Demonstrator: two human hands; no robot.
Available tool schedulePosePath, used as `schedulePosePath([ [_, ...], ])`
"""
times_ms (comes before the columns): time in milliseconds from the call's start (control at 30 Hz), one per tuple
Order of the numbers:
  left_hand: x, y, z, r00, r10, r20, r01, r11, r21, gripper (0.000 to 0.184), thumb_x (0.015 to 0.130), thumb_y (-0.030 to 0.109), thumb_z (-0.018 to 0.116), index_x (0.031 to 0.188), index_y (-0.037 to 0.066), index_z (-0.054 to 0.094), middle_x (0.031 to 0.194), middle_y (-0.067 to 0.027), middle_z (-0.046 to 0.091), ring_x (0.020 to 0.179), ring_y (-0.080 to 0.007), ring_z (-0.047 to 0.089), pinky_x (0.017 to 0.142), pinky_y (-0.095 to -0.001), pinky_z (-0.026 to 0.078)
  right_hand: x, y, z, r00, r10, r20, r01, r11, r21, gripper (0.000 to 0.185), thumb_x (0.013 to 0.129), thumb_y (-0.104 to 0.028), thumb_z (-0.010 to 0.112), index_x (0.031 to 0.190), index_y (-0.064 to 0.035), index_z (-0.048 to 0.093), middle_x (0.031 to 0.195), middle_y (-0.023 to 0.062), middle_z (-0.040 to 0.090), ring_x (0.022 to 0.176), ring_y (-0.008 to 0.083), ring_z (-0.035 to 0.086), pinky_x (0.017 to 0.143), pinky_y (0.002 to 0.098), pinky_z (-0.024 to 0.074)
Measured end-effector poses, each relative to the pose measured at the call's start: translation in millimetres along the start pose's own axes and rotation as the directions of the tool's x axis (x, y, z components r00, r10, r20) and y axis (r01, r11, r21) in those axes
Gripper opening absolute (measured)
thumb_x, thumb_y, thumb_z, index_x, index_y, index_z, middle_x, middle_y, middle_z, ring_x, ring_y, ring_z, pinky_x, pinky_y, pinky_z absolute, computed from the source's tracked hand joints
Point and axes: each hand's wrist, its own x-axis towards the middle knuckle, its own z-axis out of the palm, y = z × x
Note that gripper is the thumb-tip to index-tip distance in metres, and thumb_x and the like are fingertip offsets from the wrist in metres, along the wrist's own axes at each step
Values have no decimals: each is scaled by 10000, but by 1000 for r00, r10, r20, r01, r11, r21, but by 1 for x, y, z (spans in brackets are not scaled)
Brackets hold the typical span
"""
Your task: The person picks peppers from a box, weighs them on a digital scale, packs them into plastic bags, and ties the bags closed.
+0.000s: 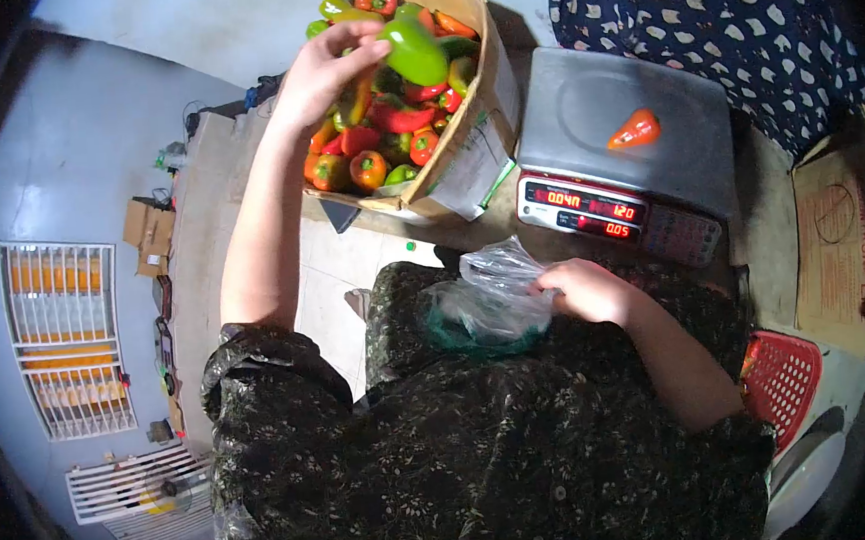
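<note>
My left hand [329,68] is raised over the cardboard box [482,96], its fingers closed on one end of a green bell pepper [413,54], slightly blurred. Below it, the box holds many red, orange, green and mottled peppers [368,168]. Low in front of my body, my right hand [592,292] grips the edge of a clear plastic bag [502,293] that rests on my lap. Whether anything is inside the bag, I cannot tell. A single orange-red pepper [635,128] lies on the metal pan of the digital scale [580,89], whose red digits are lit.
Dark cloth printed with white shapes [695,11] hangs behind the scale. At the right are another cardboard box [832,252] and a red perforated basket [786,386]. A barred window [66,336] and a fan [167,486] are at the left.
</note>
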Motion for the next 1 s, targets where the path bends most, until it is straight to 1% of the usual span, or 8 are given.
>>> schedulePosePath([
  [167,27,35,109,890,359,282,-438,845,307,381,739,303,733,977,14,657,896,-133,674,863,-201,655,790,-315,500,3,13,16,999,-28,17,28,999,-23,367,678,-39,607,1043,-56,637,978,182,636,927,353,607,816,419,482],
  [233,44,32,157,880,285,381,-450,756,474,395,706,343,734,966,52,672,889,-163,675,869,-279,660,796,-364,507,4,18,21,1000,-6,6,6,1000,-19,383,656,-56,624,1037,-74,654,959,182,644,904,351,620,790,425,494],
  [400,82,-6,241,920,13,391,-294,682,670,404,703,317,749,950,15,646,866,-152,674,817,-239,659,766,-337,499,-2,9,5,998,36,-49,-30,993,115,416,652,-58,604,1065,-79,645,991,180,642,916,344,624,793,416,493],
  [533,96,-28,266,953,15,303,-96,962,254,424,732,259,727,1033,-9,596,878,-112,664,777,-169,624,735,-294,491,-5,-8,-11,997,76,21,-78,987,139,443,641,-54,584,1082,-49,626,1024,181,631,955,342,611,833,404,478],
  [667,98,-47,282,982,-179,65,187,969,-159,459,807,258,687,1147,3,512,946,-110,625,815,-195,601,735,-308,483,5,-7,-3,995,47,93,-59,990,130,448,654,-70,581,1100,-66,626,1053,175,629,998,328,600,862,399,471],
  [767,86,-73,294,969,-159,-188,95,945,-312,373,800,184,693,1065,-14,521,968,-135,584,832,-212,580,729,-341,484,4,-14,-4,987,95,128,-112,985,128,454,658,-64,579,1109,-83,630,1066,170,629,1018,317,595,876,398,466],
  [800,84,-81,299,956,-69,-286,14,981,-191,324,848,146,635,1093,-21,506,979,-135,567,881,-218,564,790,-339,466,3,-17,-7,986,106,129,-122,985,123,453,658,-62,580,1108,-83,631,1066,170,629,1017,316,595,876,397,466],
  [1000,65,-69,295,926,-167,-340,-28,864,-502,334,912,218,562,1132,-18,475,1080,-127,516,1007,-199,499,924,-310,386,5,-4,0,989,124,75,-133,982,131,445,661,-37,597,1102,-82,637,1115,163,609,1025,324,589,874,389,467],
])
